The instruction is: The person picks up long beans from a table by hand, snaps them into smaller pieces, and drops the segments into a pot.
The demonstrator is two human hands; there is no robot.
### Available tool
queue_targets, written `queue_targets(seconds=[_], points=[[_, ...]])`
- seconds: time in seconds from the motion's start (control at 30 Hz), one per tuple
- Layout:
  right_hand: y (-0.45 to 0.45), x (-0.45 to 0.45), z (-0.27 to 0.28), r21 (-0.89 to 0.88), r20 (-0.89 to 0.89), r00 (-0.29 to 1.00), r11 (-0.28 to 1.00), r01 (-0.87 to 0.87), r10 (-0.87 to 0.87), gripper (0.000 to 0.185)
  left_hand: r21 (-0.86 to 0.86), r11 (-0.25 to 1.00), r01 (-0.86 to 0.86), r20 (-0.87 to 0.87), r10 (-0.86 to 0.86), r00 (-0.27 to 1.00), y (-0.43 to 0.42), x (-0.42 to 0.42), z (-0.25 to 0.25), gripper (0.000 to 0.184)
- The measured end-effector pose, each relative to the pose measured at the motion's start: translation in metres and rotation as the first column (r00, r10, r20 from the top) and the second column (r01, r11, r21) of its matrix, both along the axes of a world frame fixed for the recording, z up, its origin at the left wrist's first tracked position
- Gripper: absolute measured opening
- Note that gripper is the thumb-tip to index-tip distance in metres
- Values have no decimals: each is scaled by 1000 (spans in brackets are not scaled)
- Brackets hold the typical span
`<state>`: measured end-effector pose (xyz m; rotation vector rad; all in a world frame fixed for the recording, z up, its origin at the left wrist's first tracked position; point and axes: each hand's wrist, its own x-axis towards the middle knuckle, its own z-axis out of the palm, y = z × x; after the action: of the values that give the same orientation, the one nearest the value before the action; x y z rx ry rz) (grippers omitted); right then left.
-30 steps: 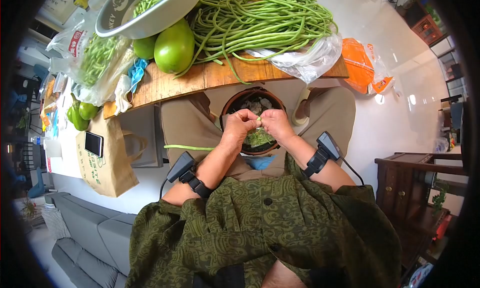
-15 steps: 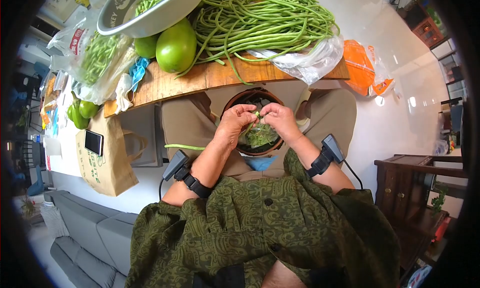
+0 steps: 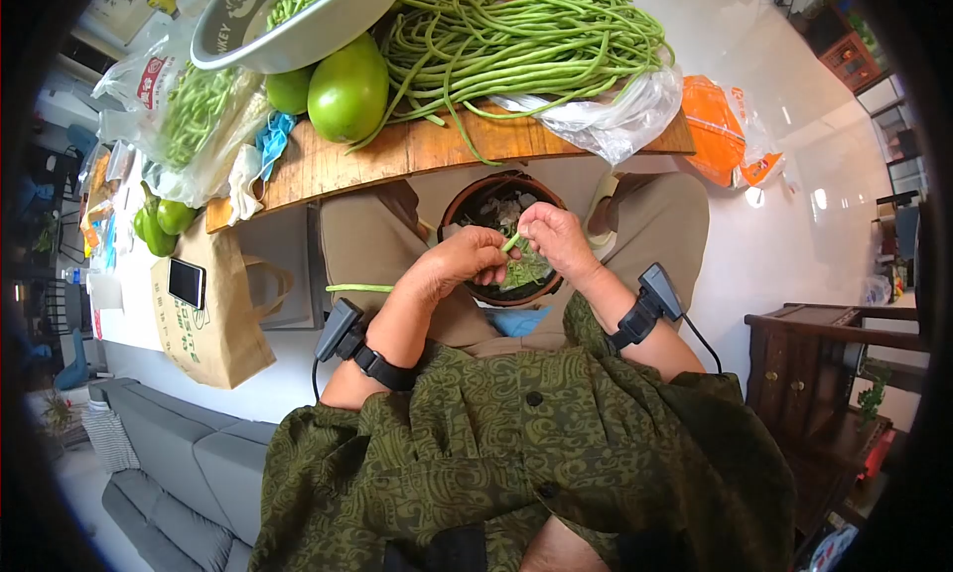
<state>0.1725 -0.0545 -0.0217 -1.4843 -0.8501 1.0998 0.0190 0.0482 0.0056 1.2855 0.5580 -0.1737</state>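
With the left hand [image 3: 465,256], grips a long bean [image 3: 510,242], with fingers curled about the pod and a short length left poking out. With the right hand [image 3: 552,236], pinches at that exposed end between thumb and fingertips. Holds both hands close together over a round pot [image 3: 453,211] between the trousered legs [image 3: 660,229], keeping the bean slanted up toward the right hand, above green scraps [image 3: 526,274] in the pot. Shows, left of the left forearm [image 3: 412,314], another green length [image 3: 359,288] across the left thigh; probably belongs to the same bean, but cannot be sure with the forearm in between.

Looks to be at the step of nipping or snapping the bean's end by hand, without any tool. Cannot make out any break at the pinch. Calls, by judgement, for a steady left grip close to the end and a short bend or tug from the right, staying above the pot to catch small bits. Needs a light touch too, to avoid crushing so slim a pod.

Beyond, on the bench [image 3: 338,170], note a big heap of long beans [image 3: 526,51], partly over a clear plastic bag [image 3: 620,120], and farther left a grey basin [image 3: 233,41] with short green pieces [image 3: 298,6].
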Motion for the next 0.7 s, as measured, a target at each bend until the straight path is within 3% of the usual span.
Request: queue_targets(seconds=[0.1,0.17,0.3,0.37,0.4,0.43,0.5,0.57,0.6,0.63,0.67,0.7], points=[[-1,3,5,-5,37,998,998,-57,57,9,94,995,-25,-51,30,998,3,-1,-1,18],[0,2,5,-65,-122,991,996,-56,47,16,132,991,21,-109,-6,994,4,-2,-6,16],[2,7,-5,-74,-149,988,997,27,-38,18,255,963,89,-46,-80,996,2,-3,-11,18],[3,10,-10,-98,110,991,993,-59,70,21,360,923,132,-11,-138,990,1,-3,-14,17],[3,4,-9,-54,-12,995,993,-103,103,20,361,923,131,-9,-137,990,1,-2,-14,17],[1,2,-8,-54,-9,994,993,-106,106,20,397,909,124,-11,-131,991,2,-1,-14,17],[0,-2,-7,-91,-29,943,938,-334,333,18,436,893,112,-18,-116,993,2,-3,-18,16],[-2,-1,-7,-133,-33,940,931,-340,339,15,680,731,55,-1,-74,997,-2,-4,-27,14],[-4,-1,-7,-146,35,930,922,-359,367,15,734,667,132,-112,-73,991,-4,-2,-19,14],[-2,-1,-7,-154,108,912,913,-379,396,14,741,659,127,-110,-68,992,-5,-1,-19,14],[-2,-3,-8,-45,292,866,910,-412,406,16,794,585,168,-132,-104,986,-7,-1,-19,16],[-2,-4,-9,-73,409,793,882,-466,453,17,840,501,206,-161,-131,978,-7,-3,-17,18]])
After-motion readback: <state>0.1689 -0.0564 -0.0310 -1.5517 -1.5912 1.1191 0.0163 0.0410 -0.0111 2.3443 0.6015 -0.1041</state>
